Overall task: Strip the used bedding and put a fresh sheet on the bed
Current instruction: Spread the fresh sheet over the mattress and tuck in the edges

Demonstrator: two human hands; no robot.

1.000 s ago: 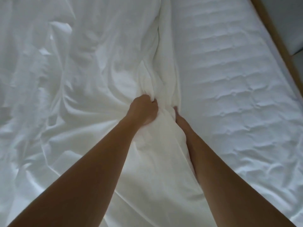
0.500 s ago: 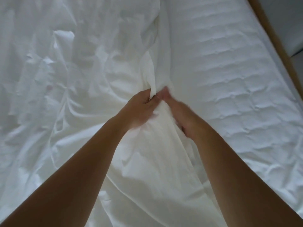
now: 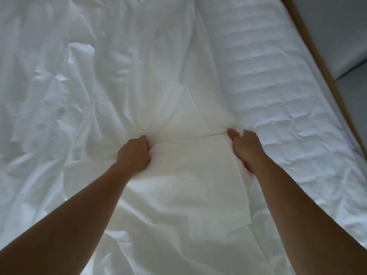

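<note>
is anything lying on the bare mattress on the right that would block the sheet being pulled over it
Nothing visible does. The left hand and right hand both grip the white sheet, and the quilted mattress to its right lies bare, with nothing on it.

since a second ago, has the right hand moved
Yes. The right hand, gripping the sheet, has moved right, away from the left hand and closer to the wooden bed frame.
</note>
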